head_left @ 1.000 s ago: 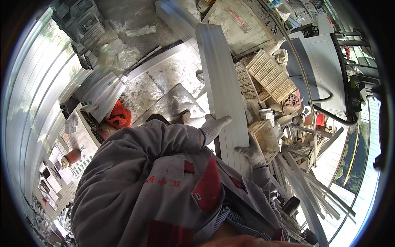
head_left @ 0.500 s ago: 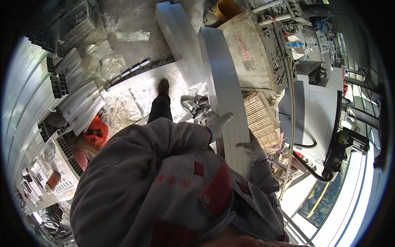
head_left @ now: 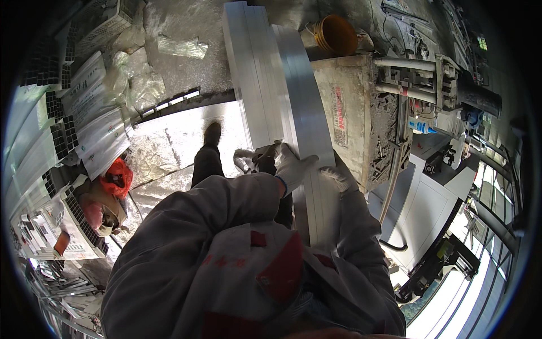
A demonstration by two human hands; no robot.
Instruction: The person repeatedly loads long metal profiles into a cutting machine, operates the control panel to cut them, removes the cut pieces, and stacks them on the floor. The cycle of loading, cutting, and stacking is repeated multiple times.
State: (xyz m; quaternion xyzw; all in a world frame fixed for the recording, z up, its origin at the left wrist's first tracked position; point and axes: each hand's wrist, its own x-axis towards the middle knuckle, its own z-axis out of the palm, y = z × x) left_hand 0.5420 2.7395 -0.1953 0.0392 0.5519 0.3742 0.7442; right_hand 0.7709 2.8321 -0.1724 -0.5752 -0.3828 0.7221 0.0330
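A bundle of long silver metal profiles (head_left: 305, 93) slants away from my body. My left hand (head_left: 294, 169), in a whitish knit glove, grips its left side, with the thumb across the top. The gloved right hand (head_left: 337, 179) holds the right side a little nearer to me, and its fingers are partly hidden. A second stack of silver profiles (head_left: 255, 73) lies along the left of the held bundle, and their long edges look close together. Whether they touch I cannot tell.
A grey, worn bin (head_left: 341, 107) stands just right of the bundle, with a yellow bucket (head_left: 337, 35) beyond it. Plastic sheeting (head_left: 183, 47) lies on the floor ahead. On the left are a red bag (head_left: 117, 177) and crates (head_left: 101, 31). A grey machine cabinet (head_left: 429, 195) stands at right.
The view has turned. The held bundle has come over to the second stack, so the gap between them has narrowed. Both hands have kept their hold.
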